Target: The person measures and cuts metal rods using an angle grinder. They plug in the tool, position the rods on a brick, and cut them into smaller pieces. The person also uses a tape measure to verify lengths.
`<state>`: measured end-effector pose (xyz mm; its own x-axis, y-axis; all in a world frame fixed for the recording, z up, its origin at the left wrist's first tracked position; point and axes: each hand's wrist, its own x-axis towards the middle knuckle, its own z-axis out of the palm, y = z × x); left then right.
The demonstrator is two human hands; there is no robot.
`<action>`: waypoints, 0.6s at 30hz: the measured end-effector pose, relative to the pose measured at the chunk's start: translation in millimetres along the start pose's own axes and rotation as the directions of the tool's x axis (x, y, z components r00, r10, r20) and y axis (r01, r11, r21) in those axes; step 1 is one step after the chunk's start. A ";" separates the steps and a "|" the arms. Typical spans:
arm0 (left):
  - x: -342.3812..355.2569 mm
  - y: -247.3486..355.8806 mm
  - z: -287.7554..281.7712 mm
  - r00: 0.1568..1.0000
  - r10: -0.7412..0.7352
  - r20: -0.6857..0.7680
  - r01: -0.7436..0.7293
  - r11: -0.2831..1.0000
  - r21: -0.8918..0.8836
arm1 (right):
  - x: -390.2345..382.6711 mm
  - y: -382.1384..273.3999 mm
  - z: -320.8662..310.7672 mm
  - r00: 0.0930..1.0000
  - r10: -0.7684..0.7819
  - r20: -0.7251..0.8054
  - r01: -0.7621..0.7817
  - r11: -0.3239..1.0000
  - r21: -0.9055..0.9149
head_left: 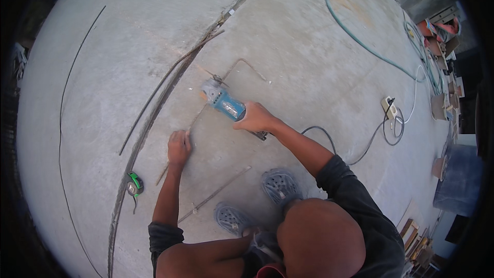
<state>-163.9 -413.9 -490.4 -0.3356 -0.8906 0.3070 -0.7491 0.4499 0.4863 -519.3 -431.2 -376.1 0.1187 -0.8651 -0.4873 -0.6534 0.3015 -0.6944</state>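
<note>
Both hands are occupied: the right hand [256, 117] is wrapped around the body of a blue angle grinder [230, 107], while the left hand [179, 148] is clenched on a thin rusty rod [197, 117], pressing it against the concrete floor [303, 72]. That rod slants across the middle of the surface, well in from its left and right edges. One end pokes out below the left fist; the other runs beneath the grinder's head and reappears beyond it, bending over into a hook shape.

As for progress, the cut seems to be under way, since the disc [216, 78] sits across the rod and a faint orange tint shows beside the head. Whether the metal is severed there cannot be told; the hooked part lies in line with the rest, so finishing that cut may be what is left.

A second bent rod [154, 96] lies along the groove, toward the floor's left edge, and a straighter one [221, 189] rests near the sandals [281, 187]; neither is being touched. A green tape measure [135, 185] sits beside the groove. Toward the floor's right edge are a socket block [389, 108] and a green hose [355, 36].
</note>
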 end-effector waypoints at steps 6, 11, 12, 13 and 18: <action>-0.9 -1.1 -0.8 1.000 0.004 -0.005 -0.004 1.000 0.006 | -2.2 -9.1 -4.3 0.999 0.021 0.031 -0.020 1.000 -0.009; -3.3 -4.5 -0.4 0.999 -0.027 0.035 0.026 0.999 0.040 | -0.9 -8.3 -4.1 0.997 0.044 0.060 -0.044 0.999 -0.004; -4.6 -6.3 -0.4 0.998 -0.037 0.044 0.035 0.998 0.053 | -0.5 -9.5 -4.3 0.997 0.042 0.062 -0.041 0.999 -0.009; -3.8 -4.3 -0.8 0.999 -0.029 0.040 0.027 0.998 0.053 | -0.8 -9.8 -5.4 0.997 0.043 0.063 -0.042 0.999 -0.014; -3.0 -2.6 -1.0 0.999 -0.033 0.042 0.031 0.998 0.054 | 1.3 -7.1 -3.2 0.998 0.034 0.046 -0.033 0.999 -0.005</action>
<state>-160.4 -412.3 -491.8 -0.3342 -0.9070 0.2561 -0.7890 0.4179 0.4503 -516.9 -435.8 -370.1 0.1311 -0.8350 -0.5343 -0.6608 0.3282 -0.6750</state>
